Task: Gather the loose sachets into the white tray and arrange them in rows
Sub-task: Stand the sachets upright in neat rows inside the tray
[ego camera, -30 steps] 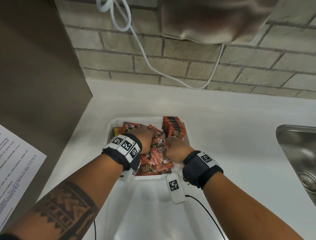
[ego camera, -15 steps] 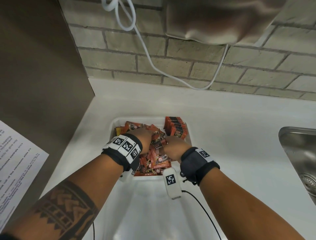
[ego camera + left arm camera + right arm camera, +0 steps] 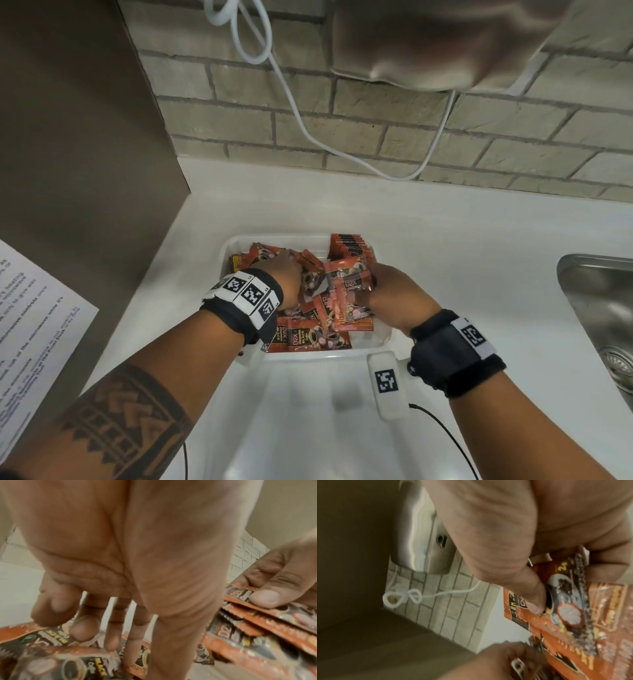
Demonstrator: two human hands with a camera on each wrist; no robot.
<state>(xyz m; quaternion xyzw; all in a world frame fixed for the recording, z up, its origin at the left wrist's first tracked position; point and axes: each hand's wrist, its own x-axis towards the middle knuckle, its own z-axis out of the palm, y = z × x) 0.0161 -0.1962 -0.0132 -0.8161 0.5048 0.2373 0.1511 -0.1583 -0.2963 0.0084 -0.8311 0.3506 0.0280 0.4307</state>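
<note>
The white tray (image 3: 301,357) on the counter holds a loose pile of orange sachets (image 3: 310,337). A neat row of sachets (image 3: 349,245) stands on edge in its far right corner. My left hand (image 3: 282,269) lies on the pile at the far left; in the left wrist view its fingers (image 3: 111,635) are spread and fairly straight, with the tips touching sachets. My right hand (image 3: 378,284) grips a bunch of sachets (image 3: 346,284) over the tray's middle right. The thumb (image 3: 537,601) presses on the top sachet (image 3: 566,609) of that bunch.
A steel sink (image 3: 596,308) lies at the right edge of the white counter. A brown panel (image 3: 85,137) with a printed sheet (image 3: 30,325) stands on the left. Above the tray, a white cable (image 3: 298,116) and a wall unit (image 3: 428,41) hang on the brick wall.
My right hand has drawn back to the right out of the pile with a bunch of sachets in its grip. The left hand has stayed on the far left of the pile.
</note>
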